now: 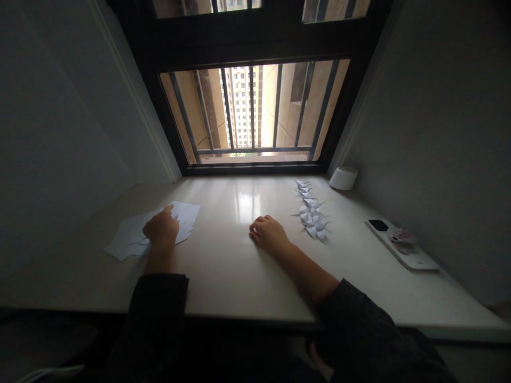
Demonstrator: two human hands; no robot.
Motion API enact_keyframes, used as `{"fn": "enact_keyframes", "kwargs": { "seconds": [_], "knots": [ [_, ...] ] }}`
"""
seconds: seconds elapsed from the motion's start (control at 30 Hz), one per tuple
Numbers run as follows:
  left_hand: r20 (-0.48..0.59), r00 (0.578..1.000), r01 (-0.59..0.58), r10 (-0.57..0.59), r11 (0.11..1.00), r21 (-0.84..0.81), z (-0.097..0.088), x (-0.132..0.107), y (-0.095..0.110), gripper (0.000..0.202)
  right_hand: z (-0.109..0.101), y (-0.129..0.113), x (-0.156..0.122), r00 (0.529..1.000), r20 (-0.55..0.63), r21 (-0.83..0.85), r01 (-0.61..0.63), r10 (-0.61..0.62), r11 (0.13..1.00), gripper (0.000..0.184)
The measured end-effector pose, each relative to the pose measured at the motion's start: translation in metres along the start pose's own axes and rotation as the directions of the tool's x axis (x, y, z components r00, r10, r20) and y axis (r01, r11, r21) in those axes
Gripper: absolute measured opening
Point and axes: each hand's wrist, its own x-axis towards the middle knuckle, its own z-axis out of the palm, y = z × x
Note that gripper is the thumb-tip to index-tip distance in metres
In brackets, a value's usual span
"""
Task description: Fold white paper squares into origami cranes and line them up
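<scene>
My left hand (162, 226) rests on a fanned-out pile of white paper sheets (123, 238) at the left of the table. Its index finger stretches forward over the top sheets, while the other fingers curl down and are partly hidden. Loosely bent, my right hand (269, 234) lies on the bare tabletop near the middle. A small gap shows between its thumb and fingers, and nothing is visible in it. To the right of that hand stands a cluster of several folded white paper cranes (313, 217), in a line running towards the window.
The white tabletop (223, 276) fills a window nook. A barred window (255, 111) is at the back. By the right wall are a white cup-like object (344, 178) and a white phone (415, 258) with a round ornament on it (401, 235).
</scene>
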Motion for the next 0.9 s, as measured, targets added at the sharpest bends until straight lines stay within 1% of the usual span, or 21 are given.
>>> {"fn": "enact_keyframes", "kwargs": {
  "seconds": [0.03, 0.07, 0.13, 0.2, 0.23, 0.27, 0.3, 0.33, 0.37, 0.4, 0.43, 0.47, 0.5, 0.57, 0.6, 0.63, 0.67, 0.7, 0.77, 0.83, 0.9],
  "knots": [
    [-0.072, 0.997, 0.024, -0.022, 0.999, 0.023, -0.005, -0.003, 0.005, 0.050, 0.001, 0.000, 0.000, 1.000, 0.001, 0.003, -0.003, 0.003, 1.000, 0.022],
    [-0.127, 0.992, -0.009, 0.012, 1.000, 0.023, -0.010, -0.005, 0.012, 0.049, 0.001, 0.000, 0.000, 1.000, -0.001, 0.015, -0.008, 0.008, 1.000, 0.021],
    [-0.231, 0.964, -0.142, 0.129, 0.989, -0.040, -0.019, -0.012, 0.031, 0.049, 0.003, 0.001, 0.001, 0.999, -0.036, 0.079, -0.030, 0.033, 0.996, 0.021],
    [-0.312, 0.911, -0.318, 0.269, 0.941, -0.119, -0.024, -0.021, 0.055, 0.051, 0.005, 0.005, 0.005, 0.988, -0.112, 0.231, -0.082, 0.110, 0.970, 0.025],
    [-0.335, 0.877, -0.411, 0.345, 0.900, -0.147, -0.024, -0.026, 0.069, 0.051, 0.006, 0.008, 0.007, 0.974, -0.139, 0.347, -0.123, 0.181, 0.930, 0.027],
    [-0.354, 0.836, -0.498, 0.419, 0.851, -0.169, -0.022, -0.032, 0.083, 0.050, 0.007, 0.012, 0.010, 0.954, -0.154, 0.489, -0.152, 0.256, 0.859, 0.031],
    [-0.370, 0.787, -0.581, 0.494, 0.794, -0.177, -0.018, -0.039, 0.097, 0.049, 0.007, 0.016, 0.014, 0.935, -0.140, 0.641, -0.165, 0.325, 0.750, 0.037],
    [-0.383, 0.719, -0.673, 0.580, 0.719, -0.174, -0.013, -0.046, 0.111, 0.046, 0.007, 0.021, 0.017, 0.919, -0.110, 0.783, -0.154, 0.378, 0.603, 0.044],
    [-0.398, 0.630, -0.764, 0.667, 0.623, -0.167, -0.006, -0.054, 0.123, 0.044, 0.006, 0.026, 0.020, 0.903, -0.065, 0.891, -0.139, 0.426, 0.432, 0.050],
    [-0.414, 0.526, -0.845, 0.743, 0.511, -0.157, 0.002, -0.062, 0.134, 0.042, 0.006, 0.030, 0.022, 0.890, -0.014, 0.955, -0.123, 0.456, 0.270, 0.056],
    [-0.427, 0.420, -0.906, 0.801, 0.397, -0.146, 0.010, -0.069, 0.142, 0.041, 0.006, 0.035, 0.023, 0.878, 0.031, 0.984, -0.110, 0.477, 0.140, 0.059],
    [-0.436, 0.324, -0.946, 0.840, 0.298, -0.129, 0.018, -0.075, 0.148, 0.041, 0.007, 0.038, 0.024, 0.862, 0.061, 0.994, -0.100, 0.503, 0.050, 0.059],
    [-0.444, 0.251, -0.968, 0.860, 0.227, -0.107, 0.025, -0.081, 0.152, 0.041, 0.007, 0.041, 0.025, 0.846, 0.095, 0.994, -0.104, 0.526, -0.011, 0.058],
    [-0.443, 0.160, -0.987, 0.882, 0.144, -0.068, 0.037, -0.087, 0.155, 0.040, 0.010, 0.045, 0.024, 0.835, 0.110, 0.994, -0.096, 0.539, -0.055, 0.049],
    [-0.433, 0.139, -0.990, 0.891, 0.125, -0.061, 0.041, -0.089, 0.155, 0.040, 0.012, 0.046, 0.024, 0.831, 0.097, 0.995, -0.078, 0.547, -0.058, 0.046],
    [-0.436, 0.151, -0.989, 0.887, 0.135, -0.068, 0.044, -0.089, 0.154, 0.040, 0.013, 0.046, 0.024, 0.828, 0.077, 0.997, -0.052, 0.556, -0.059, 0.044],
    [-0.446, 0.193, -0.981, 0.874, 0.171, -0.089, 0.045, -0.089, 0.153, 0.039, 0.015, 0.047, 0.024, 0.819, 0.058, 0.998, -0.029, 0.571, -0.059, 0.043],
    [-0.462, 0.265, -0.964, 0.846, 0.234, -0.124, 0.046, -0.088, 0.152, 0.040, 0.016, 0.048, 0.024, 0.805, 0.045, 0.998, -0.013, 0.592, -0.057, 0.042],
    [-0.486, 0.463, -0.886, 0.742, 0.400, -0.234, 0.046, -0.084, 0.149, 0.047, 0.017, 0.050, 0.025, 0.760, 0.028, 0.999, -0.005, 0.650, -0.037, 0.042],
    [-0.460, 0.656, -0.754, 0.598, 0.537, -0.378, 0.046, -0.079, 0.146, 0.055, 0.017, 0.052, 0.026, 0.711, 0.011, 1.000, -0.016, 0.703, 0.000, 0.044],
    [-0.385, 0.800, -0.600, 0.460, 0.585, -0.546, 0.048, -0.071, 0.142, 0.060, 0.017, 0.054, 0.027, 0.694, 0.015, 0.999, -0.035, 0.720, 0.013, 0.045]
  ]
}}
